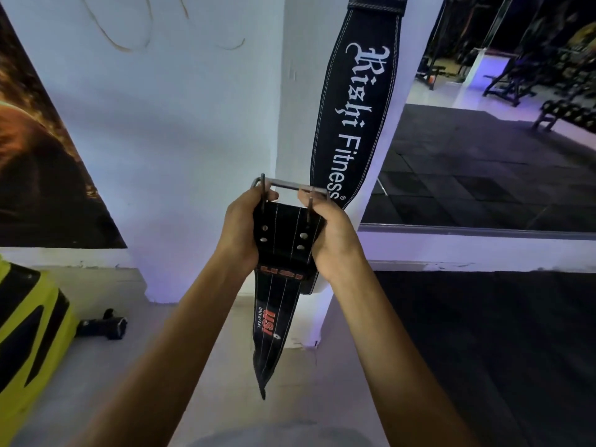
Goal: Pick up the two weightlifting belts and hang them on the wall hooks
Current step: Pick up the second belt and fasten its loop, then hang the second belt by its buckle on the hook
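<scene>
One belt (354,101) already hangs on the white pillar (300,91); both hands, left (240,232) and right (330,233), pinch the second belt (282,253) by its buckle (288,187), just left of it; keep the buckle frame level and open, lifting it toward a hook above, out of view.

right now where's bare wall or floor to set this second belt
Bare white wall lies between the poster and the hanging Rishi Fitness belt. Pale floor is open right of the yellow equipment and small dark object. The pillar is crowded by that belt.
</scene>
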The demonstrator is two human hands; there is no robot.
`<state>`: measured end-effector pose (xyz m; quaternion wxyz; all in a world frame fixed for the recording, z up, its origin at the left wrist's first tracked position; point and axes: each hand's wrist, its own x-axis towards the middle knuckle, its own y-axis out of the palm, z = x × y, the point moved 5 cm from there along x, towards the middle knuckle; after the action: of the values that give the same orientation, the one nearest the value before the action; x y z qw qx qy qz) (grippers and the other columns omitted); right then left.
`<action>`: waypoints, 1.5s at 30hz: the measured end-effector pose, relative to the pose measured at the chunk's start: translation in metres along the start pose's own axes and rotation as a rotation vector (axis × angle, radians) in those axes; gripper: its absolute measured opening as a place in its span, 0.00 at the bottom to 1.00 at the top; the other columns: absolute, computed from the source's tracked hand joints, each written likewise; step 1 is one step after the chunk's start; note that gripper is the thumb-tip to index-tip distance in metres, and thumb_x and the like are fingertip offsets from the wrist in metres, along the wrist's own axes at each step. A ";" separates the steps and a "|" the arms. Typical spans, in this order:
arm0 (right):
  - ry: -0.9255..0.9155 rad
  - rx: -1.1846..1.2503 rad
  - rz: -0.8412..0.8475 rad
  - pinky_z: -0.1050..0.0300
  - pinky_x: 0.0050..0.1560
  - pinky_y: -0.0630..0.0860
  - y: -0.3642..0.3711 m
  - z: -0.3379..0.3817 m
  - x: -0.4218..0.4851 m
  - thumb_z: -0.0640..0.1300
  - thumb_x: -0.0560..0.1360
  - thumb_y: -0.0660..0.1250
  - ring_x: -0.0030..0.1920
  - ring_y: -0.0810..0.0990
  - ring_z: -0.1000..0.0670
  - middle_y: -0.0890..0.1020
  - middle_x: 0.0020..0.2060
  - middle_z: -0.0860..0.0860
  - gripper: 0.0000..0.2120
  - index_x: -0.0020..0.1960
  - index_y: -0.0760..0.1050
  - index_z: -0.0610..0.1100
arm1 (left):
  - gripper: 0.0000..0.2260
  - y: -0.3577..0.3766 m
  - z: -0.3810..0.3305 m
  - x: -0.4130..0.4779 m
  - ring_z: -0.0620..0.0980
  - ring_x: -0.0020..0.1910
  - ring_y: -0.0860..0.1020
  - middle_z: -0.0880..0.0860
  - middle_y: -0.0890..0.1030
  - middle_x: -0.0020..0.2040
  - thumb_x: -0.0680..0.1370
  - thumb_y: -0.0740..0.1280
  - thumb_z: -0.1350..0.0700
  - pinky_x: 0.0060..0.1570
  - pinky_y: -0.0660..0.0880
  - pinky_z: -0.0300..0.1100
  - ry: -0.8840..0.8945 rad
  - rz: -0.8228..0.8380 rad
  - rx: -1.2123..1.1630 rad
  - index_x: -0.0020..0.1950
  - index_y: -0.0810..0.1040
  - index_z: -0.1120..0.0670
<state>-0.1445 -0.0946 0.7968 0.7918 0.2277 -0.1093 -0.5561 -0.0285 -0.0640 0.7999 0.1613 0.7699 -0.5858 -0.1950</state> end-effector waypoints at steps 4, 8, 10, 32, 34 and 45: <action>-0.147 -0.068 0.063 0.60 0.49 0.75 -0.002 0.021 0.000 0.33 0.74 0.65 0.39 0.78 0.55 0.80 0.32 0.57 0.11 0.39 0.76 0.48 | 0.04 0.007 -0.008 0.002 0.55 0.32 0.75 0.56 0.75 0.35 0.75 0.63 0.53 0.29 0.73 0.37 0.018 0.092 0.054 0.42 0.76 0.51; -0.323 -0.257 0.053 0.65 0.47 0.72 -0.004 0.052 0.007 0.31 0.75 0.63 0.40 0.76 0.57 0.78 0.36 0.55 0.12 0.42 0.75 0.47 | 0.10 0.018 -0.026 0.018 0.49 0.38 0.75 0.48 0.78 0.40 0.77 0.60 0.63 0.39 0.72 0.39 0.218 0.154 0.091 0.46 0.80 0.52; -0.408 -0.356 0.007 0.63 0.49 0.74 -0.006 0.073 0.013 0.34 0.77 0.64 0.43 0.76 0.53 0.79 0.40 0.51 0.08 0.44 0.76 0.46 | 0.12 0.028 -0.041 0.026 0.43 0.34 0.75 0.44 0.79 0.37 0.80 0.59 0.64 0.37 0.72 0.36 0.309 0.180 0.167 0.47 0.80 0.52; -1.179 -1.009 -0.368 0.44 0.41 0.82 0.104 0.480 0.066 0.41 0.76 0.69 0.32 0.76 0.48 0.74 0.25 0.51 0.18 0.27 0.73 0.44 | 0.14 0.265 -0.371 0.085 0.49 0.28 0.77 0.56 0.76 0.32 0.79 0.65 0.53 0.27 0.80 0.41 0.989 0.127 0.556 0.38 0.78 0.61; -1.197 -1.003 -0.393 0.38 0.42 0.83 0.117 0.509 0.073 0.41 0.76 0.68 0.34 0.79 0.46 0.76 0.26 0.49 0.19 0.26 0.71 0.43 | 0.14 0.285 -0.398 0.091 0.49 0.28 0.77 0.55 0.76 0.32 0.79 0.66 0.53 0.25 0.80 0.41 1.018 0.088 0.561 0.39 0.79 0.61; -1.295 -1.050 -0.535 0.57 0.31 0.65 0.148 0.586 0.136 0.42 0.77 0.66 0.34 0.74 0.44 0.76 0.33 0.42 0.17 0.32 0.71 0.38 | 0.12 0.337 -0.468 0.150 0.52 0.35 0.79 0.58 0.81 0.42 0.77 0.68 0.52 0.30 0.82 0.45 1.018 -0.047 0.519 0.46 0.82 0.62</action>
<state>-0.2227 -0.3205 1.3680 0.4196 -0.5089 -0.2100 -0.7217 -0.0461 -0.2876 1.3522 0.2242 0.7941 -0.4455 0.3472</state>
